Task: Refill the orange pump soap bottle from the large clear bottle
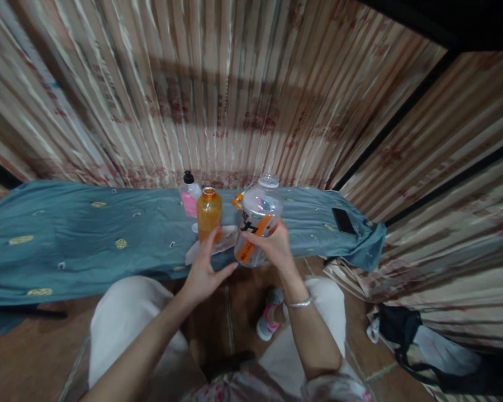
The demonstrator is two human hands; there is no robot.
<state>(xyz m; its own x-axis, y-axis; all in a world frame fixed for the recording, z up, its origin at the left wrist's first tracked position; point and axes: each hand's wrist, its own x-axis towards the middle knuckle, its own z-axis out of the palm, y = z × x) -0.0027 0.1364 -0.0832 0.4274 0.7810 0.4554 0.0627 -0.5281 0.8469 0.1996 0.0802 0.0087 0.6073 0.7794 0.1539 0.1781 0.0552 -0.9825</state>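
My right hand [272, 245] is wrapped round a large clear plastic bottle [257, 215] with an orange label, held tilted just above the front edge of the blue-covered table [88, 234]. My left hand [205, 268] is open, fingers stretched toward the base of an orange bottle [209, 213] that stands upright on the cloth. A white cloth or tissue [218, 241] lies under and between the two bottles. Behind the orange bottle stands a small white bottle [190, 195] with a black cap and pink label.
A black phone [343, 220] lies on the table's right end. Striped curtains hang behind and to the right. A black bag [406, 335] lies on the floor at the right. My knees and a pink-and-white shoe [268, 321] are below the table edge.
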